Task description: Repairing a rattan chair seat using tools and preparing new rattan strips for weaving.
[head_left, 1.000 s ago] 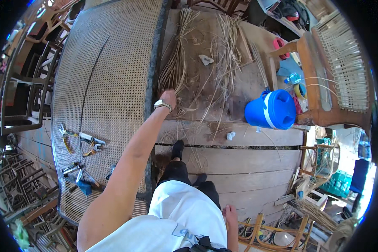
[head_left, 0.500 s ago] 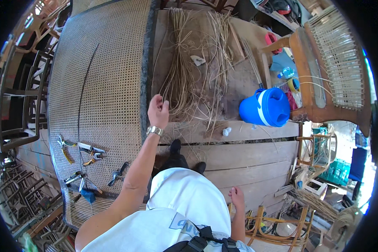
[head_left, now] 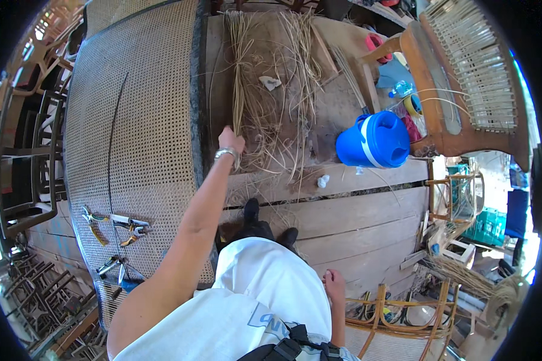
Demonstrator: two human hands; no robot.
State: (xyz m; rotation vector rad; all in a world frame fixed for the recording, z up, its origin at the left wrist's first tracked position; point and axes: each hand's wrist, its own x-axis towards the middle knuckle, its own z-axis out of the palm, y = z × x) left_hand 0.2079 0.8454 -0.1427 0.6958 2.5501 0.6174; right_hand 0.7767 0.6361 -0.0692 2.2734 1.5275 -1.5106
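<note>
My left hand [head_left: 232, 139], with a metal watch [head_left: 227, 153] at the wrist, is closed round the lower end of a bundle of cane strands [head_left: 239, 72]. The pale bundle runs straight up from the fist and is tied part way along. Loose strands [head_left: 265, 114] lie tangled beside it on the boards. Another spread of cane strands [head_left: 304, 60] lies to the right. My right hand [head_left: 334, 283] hangs low beside my white shirt, fingers curled in, nothing visible in them.
Woven cane webbing [head_left: 144, 108] on the left carries pliers [head_left: 132, 231] and other tools. A blue bucket-shaped jug [head_left: 376, 139] stands at right by a wooden chair [head_left: 436, 90] with a strung back. Stacked chair frames [head_left: 33, 150] fill the left side; a rattan piece [head_left: 379, 319] is low right.
My left hand has closed on the cane bundle; its spread strands are now drawn together into a narrow, straight bunch. The view has shifted slightly. My right hand stays low at my side.
</note>
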